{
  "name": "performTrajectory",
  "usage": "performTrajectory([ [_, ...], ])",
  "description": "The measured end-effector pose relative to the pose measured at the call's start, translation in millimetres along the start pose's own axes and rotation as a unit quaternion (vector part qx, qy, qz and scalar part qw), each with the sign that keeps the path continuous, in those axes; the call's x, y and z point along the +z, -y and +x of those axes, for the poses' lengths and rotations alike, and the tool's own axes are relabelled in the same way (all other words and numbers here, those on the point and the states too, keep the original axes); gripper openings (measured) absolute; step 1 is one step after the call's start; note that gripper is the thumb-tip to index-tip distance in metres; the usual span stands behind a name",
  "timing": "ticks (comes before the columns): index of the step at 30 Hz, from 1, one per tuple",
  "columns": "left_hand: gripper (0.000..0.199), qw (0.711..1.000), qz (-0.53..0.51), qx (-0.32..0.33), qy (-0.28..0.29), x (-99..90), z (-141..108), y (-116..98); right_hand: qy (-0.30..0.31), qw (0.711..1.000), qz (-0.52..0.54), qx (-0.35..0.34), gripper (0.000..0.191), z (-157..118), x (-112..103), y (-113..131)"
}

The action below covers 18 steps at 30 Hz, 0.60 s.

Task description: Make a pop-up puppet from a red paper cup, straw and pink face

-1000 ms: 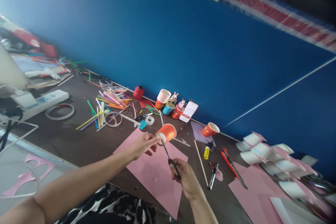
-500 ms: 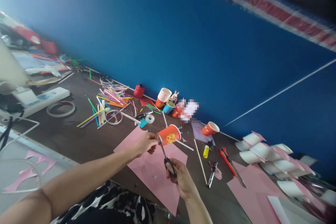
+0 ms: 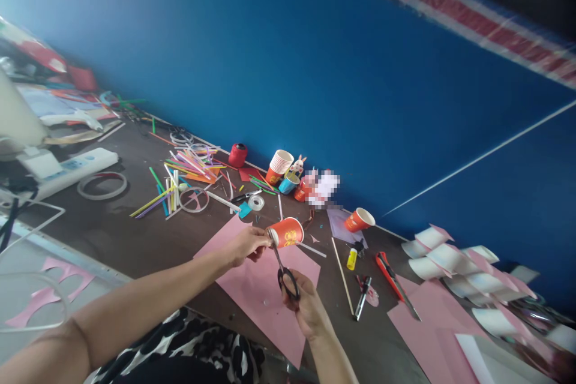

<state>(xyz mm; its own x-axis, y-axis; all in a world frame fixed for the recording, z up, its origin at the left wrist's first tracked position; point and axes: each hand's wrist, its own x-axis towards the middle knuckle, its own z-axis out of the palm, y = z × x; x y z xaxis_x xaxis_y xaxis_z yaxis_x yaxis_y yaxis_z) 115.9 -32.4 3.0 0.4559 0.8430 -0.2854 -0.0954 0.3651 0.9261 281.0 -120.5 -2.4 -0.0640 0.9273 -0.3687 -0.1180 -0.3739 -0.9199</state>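
My left hand [image 3: 248,245] pinches the edge of an orange paper cup [image 3: 288,233] with yellow lettering, tipped on its side in the air. In my right hand [image 3: 303,301] are black-handled scissors [image 3: 288,284], whose blades point up to the cup's edge beside my left fingertips. Below both hands a pink sheet [image 3: 252,288] lies on the dark table. Whether the blades are cutting into the cup is too small to tell.
Colored straws [image 3: 193,165], a cup stack [image 3: 279,165] and another orange cup [image 3: 359,219] stand or lie farther back. Rightward are a red utility knife [image 3: 391,276], a marker [image 3: 362,298] and white rolls with pink paper [image 3: 450,258]. A power strip [image 3: 85,168] is left.
The cup has turned a little in my left hand and shifted slightly left. My right hand and the scissors have moved slightly left, and the scissor handles look wider apart.
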Motion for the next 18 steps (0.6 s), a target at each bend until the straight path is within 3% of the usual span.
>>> performTrajectory([
  [7, 0.010, 0.999, -0.026, -0.030, -0.010, 0.2, 7.3, 8.5, -0.006, 0.999, -0.014, 0.035, 0.038, 8.8, -6.0, -9.1],
  [11, 0.012, 0.999, 0.018, -0.042, 0.011, -6.1, 3.3, 5.6, 0.031, 0.998, -0.029, 0.045, 0.035, 1.8, -8.9, -4.5],
  [14, 0.015, 0.996, 0.084, -0.028, 0.023, -26.6, -5.1, -8.8, 0.055, 0.996, -0.069, 0.033, 0.035, -15.8, -20.5, 3.8],
  [16, 0.021, 0.978, 0.203, 0.033, -0.018, -48.8, -10.7, -22.2, 0.008, 0.993, -0.117, 0.001, 0.034, -28.3, -37.3, 6.9],
  [18, 0.021, 0.940, 0.320, 0.094, -0.070, -73.7, -14.6, -35.0, -0.072, 0.981, -0.179, -0.017, 0.035, -37.5, -60.7, 5.9],
])
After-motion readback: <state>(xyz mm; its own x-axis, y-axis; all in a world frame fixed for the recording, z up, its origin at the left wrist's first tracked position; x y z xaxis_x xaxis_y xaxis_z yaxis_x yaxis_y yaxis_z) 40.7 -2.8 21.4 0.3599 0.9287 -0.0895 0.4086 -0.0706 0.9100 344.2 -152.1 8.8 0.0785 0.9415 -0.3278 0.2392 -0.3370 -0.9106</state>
